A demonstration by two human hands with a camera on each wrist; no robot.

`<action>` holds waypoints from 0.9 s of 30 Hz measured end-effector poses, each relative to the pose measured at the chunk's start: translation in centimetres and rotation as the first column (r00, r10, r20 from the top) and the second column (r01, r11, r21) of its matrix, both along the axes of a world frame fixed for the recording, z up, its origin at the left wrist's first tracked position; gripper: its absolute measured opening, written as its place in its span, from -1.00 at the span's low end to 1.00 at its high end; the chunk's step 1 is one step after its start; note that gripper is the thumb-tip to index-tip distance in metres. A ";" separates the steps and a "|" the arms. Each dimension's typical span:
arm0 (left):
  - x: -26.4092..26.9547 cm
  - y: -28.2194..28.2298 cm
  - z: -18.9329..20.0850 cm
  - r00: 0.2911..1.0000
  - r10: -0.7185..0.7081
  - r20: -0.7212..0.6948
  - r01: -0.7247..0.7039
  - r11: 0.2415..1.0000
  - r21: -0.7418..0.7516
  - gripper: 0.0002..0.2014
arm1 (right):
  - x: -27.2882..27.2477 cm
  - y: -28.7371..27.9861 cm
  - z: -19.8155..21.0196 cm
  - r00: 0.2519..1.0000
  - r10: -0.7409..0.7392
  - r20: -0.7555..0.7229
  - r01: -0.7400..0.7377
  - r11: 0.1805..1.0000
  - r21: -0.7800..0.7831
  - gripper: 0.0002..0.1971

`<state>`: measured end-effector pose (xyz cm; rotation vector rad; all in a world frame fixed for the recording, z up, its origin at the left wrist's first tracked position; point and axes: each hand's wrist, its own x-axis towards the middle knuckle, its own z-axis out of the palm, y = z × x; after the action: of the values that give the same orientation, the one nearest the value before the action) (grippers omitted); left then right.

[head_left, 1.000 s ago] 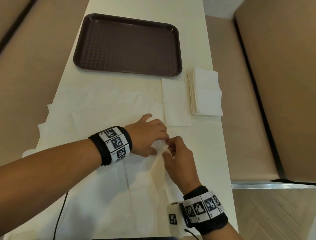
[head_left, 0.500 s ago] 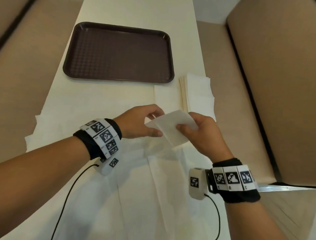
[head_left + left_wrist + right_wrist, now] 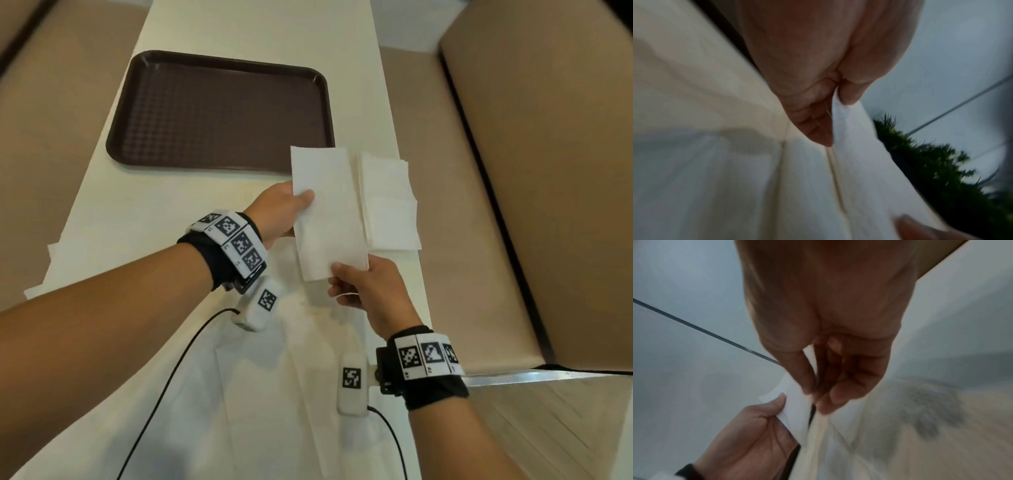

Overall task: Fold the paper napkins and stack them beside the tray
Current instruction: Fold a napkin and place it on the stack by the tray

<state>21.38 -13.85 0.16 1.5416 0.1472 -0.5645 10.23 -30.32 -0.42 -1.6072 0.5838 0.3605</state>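
Hovering above a pale table, a folded paper napkin is held in the air between two hands. The left hand pinches the napkin's left long edge, the thumb lying on top and the fingers curled beneath; the left wrist view confirms the pinch, with paper caught between thumb and fingers. The right hand grips the near short end, thumb on top and fingers curled under it. Neither hand is free.

Just beyond the right hand's fingertips, and just to the right of the held napkin, a stack of folded napkins lies on the table. Ahead of the left hand's fingers sits a dark brown tray, so the stack is beside the tray's near right corner. Unfolded napkins are spread under both wrists.

Judged from this, the step in hand is the placing of the folded napkin onto the stack. It would be done well if the napkin were kept taut and level between the two pinches, carried to the right until its edges sit over those of the stack, and lowered flat. The far end is best set down first; the right hand's pinch should be let go last, so the fold is not sprung open. A light press along the crease would keep the pile neat.
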 end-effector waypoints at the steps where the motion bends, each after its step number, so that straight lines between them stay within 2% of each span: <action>1: 0.5 0.0 -0.4 1.000 -0.014 0.024 0.012 0.998 0.064 -0.73 | 0.0 -0.1 -0.4 0.999 -0.038 -0.014 0.038 0.999 -0.006 -0.87; 5: 2.3 0.2 -1.9 0.979 -0.101 0.178 0.029 0.930 0.367 -0.80 | 0.1 -0.1 -1.1 0.992 -0.098 -0.078 0.097 0.995 -0.007 -0.91; 9: 3.6 0.2 -3.0 0.963 -0.158 0.219 0.031 0.871 0.491 -0.82 | 0.5 0.3 -1.3 0.982 -0.127 -0.139 0.129 0.992 0.008 -0.90; 13: 4.6 -0.2 -3.4 0.945 -0.160 0.284 -0.047 0.794 0.606 -0.86 | 1.1 0.4 -1.5 0.974 -0.141 -0.176 0.148 0.989 0.026 -0.89; 24: 5.6 -1.5 -4.9 0.959 -0.114 0.259 -0.095 0.732 0.674 -0.93 | 2.3 0.4 -2.5 0.968 -0.175 -0.178 0.178 0.984 0.002 -0.77; 27: 5.5 -1.5 -5.1 0.967 -0.093 0.238 -0.097 0.727 0.679 -0.90 | 1.6 -0.3 -2.4 0.975 -0.152 -0.159 0.136 0.985 -0.105 -0.68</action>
<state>26.90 -15.35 -4.99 2.3357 0.1703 -0.3012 11.83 -30.63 -2.83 -1.6226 0.8517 0.3657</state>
